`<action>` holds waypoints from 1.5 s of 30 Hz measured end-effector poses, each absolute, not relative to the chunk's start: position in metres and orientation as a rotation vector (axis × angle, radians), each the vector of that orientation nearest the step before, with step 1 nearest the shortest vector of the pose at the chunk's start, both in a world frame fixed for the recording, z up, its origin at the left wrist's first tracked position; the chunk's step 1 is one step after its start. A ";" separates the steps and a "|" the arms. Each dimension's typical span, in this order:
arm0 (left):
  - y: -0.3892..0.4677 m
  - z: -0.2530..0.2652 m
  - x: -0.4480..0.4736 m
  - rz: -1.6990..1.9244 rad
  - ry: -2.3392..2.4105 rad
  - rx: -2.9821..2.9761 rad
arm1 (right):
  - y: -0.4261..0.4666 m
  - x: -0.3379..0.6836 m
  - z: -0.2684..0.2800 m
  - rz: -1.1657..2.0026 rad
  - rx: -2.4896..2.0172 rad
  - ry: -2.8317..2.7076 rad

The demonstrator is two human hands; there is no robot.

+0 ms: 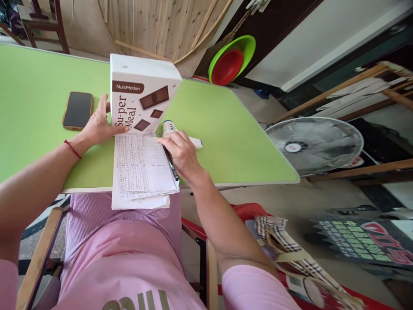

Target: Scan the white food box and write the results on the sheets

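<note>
A white cardboard box (129, 103) with brown chocolate-piece pictures stands upright on the green table. My left hand (98, 122) grips its left edge, with the thumb across the lower front and the other fingers at the side. Against the foot of the box lies a stack of handwritten paper sheets (142, 168), which overhangs the table's near edge. My right hand (180, 153) is closed at the stack's upper right corner, with a black pen (171, 163) held under the fingers and pointing back towards me. Behind this hand is a white device with blue trim (168, 126), partly hidden.
A phone in a brown case (77, 110) lies left of the box on the green table (232, 142). Off the table's right side stands a fan (316, 146). Green and red basins (230, 64) are beyond the far edge. A red chair (251, 210) holds a checked strap.
</note>
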State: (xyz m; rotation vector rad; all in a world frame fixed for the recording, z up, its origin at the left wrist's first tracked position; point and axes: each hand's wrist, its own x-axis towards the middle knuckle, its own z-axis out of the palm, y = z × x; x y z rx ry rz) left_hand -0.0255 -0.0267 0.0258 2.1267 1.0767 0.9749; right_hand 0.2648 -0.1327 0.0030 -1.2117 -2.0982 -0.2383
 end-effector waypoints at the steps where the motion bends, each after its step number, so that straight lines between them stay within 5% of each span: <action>1: -0.027 0.027 -0.024 0.995 1.078 2.092 | -0.134 0.267 0.004 -0.245 -1.252 -2.162; 10: -0.037 0.048 -0.029 1.112 1.097 1.942 | -0.135 0.291 0.004 -0.181 -1.558 -2.125; 18: -0.060 0.078 -0.031 0.737 0.896 1.838 | -0.101 0.327 0.012 0.043 -2.095 -2.042; 25: -0.061 0.077 -0.025 0.645 0.811 1.909 | -0.159 0.299 0.019 0.087 -1.667 -1.411; 33: -0.060 0.073 -0.024 0.654 0.781 1.931 | -0.241 0.188 0.032 1.212 -0.914 -1.031; 45: -0.058 0.070 -0.022 0.677 0.657 1.902 | -0.213 0.178 -0.006 1.101 -1.092 -1.111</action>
